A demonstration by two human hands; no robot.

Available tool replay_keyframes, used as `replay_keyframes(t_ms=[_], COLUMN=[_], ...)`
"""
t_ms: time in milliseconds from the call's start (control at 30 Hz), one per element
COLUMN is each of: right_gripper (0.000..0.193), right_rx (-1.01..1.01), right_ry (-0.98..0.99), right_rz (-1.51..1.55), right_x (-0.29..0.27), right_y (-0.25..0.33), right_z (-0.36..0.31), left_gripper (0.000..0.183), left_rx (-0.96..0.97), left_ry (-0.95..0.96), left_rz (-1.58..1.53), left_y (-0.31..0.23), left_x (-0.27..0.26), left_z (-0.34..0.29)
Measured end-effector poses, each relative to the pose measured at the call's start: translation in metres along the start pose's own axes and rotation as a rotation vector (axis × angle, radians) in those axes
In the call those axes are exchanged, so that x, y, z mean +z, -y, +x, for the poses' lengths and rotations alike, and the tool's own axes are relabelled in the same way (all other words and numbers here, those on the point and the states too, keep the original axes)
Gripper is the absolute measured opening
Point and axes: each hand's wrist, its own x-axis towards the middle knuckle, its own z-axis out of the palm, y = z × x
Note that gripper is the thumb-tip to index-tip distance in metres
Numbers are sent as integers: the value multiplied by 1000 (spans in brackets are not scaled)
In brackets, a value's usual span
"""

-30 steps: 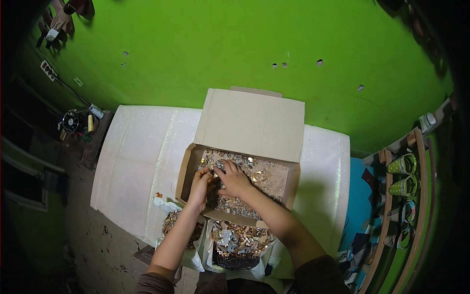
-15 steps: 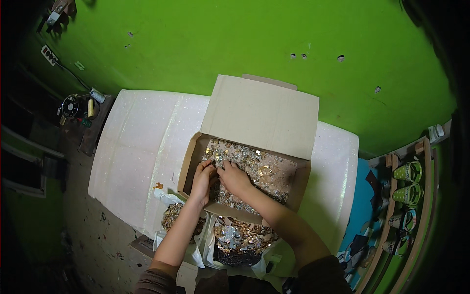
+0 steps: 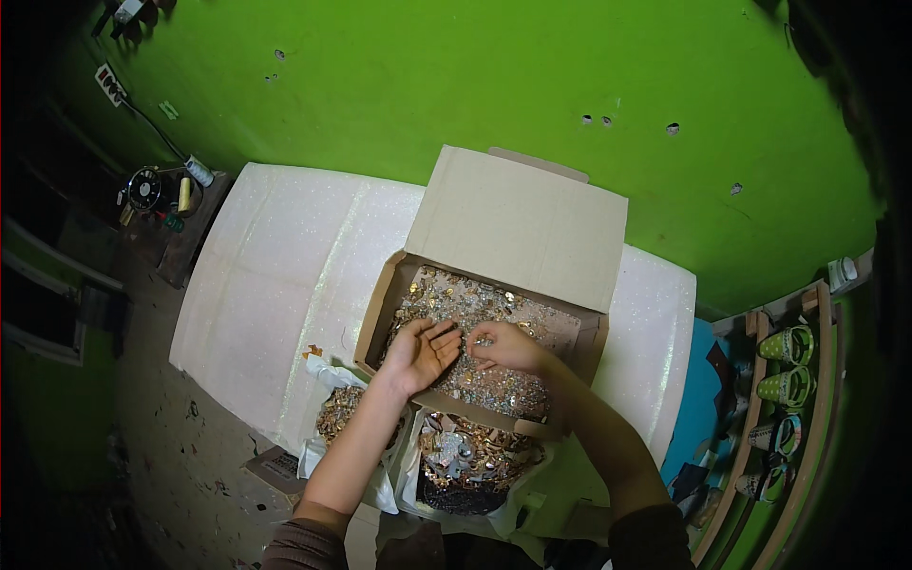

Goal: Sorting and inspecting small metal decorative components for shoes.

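An open cardboard box (image 3: 389,299) holds a spread of small shiny gold and silver pieces (image 3: 456,296), which look like beads or sequins. Over its left part my left hand (image 3: 423,355) lies palm up, fingers stretched out; no held thing can be made out in it. Close to those fingertips, my right hand (image 3: 508,348) hovers above the pieces with thumb and fingers curled together. Whatever it may pinch is too small to tell. In front of the box stand a white bag of gold pieces (image 3: 342,413) and a larger lined container of gold, silver and black pieces (image 3: 475,465).
The box's raised lid (image 3: 522,223) leans back toward the green wall (image 3: 475,76). Beneath the box is a table with a glittery white cover (image 3: 275,256). At the right, a wooden rack (image 3: 760,437) holds several green shoes or sandals; a small stand (image 3: 180,252) is at the left.
My left hand has turned palm up and its fingers have opened out. My right hand has lifted off the pieces, its fingers now curled in. The whole view has shifted slightly.
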Motion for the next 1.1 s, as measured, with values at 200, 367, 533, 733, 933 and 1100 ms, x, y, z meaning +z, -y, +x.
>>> replay_keyframes(t_ms=[200, 367, 533, 733, 933, 1100], right_gripper=[21, 25, 24, 29, 36, 31], right_rx=[-167, -390, -439, -426, -377, -396], right_ry=[-33, -43, -51, -30, 46, 26], right_rz=[-292, -697, -833, -747, -432, 49], right_x=[5, 18, 31, 43, 69, 92], right_y=[57, 79, 110, 124, 121, 113], right_z=[-31, -55, -79, -96, -102, -107], left_gripper=[39, 25, 19, 23, 29, 32], left_rx=[-209, -92, -13, 23, 94, 22], left_ry=[530, 195, 230, 180, 250, 305], left_rz=[-302, -265, -281, -330, -327, -498], left_y=[35, 60, 58, 61, 66, 61], left_x=[-7, 29, 33, 32, 23, -9], left_z=[14, -9, -33, -45, -65, -75])
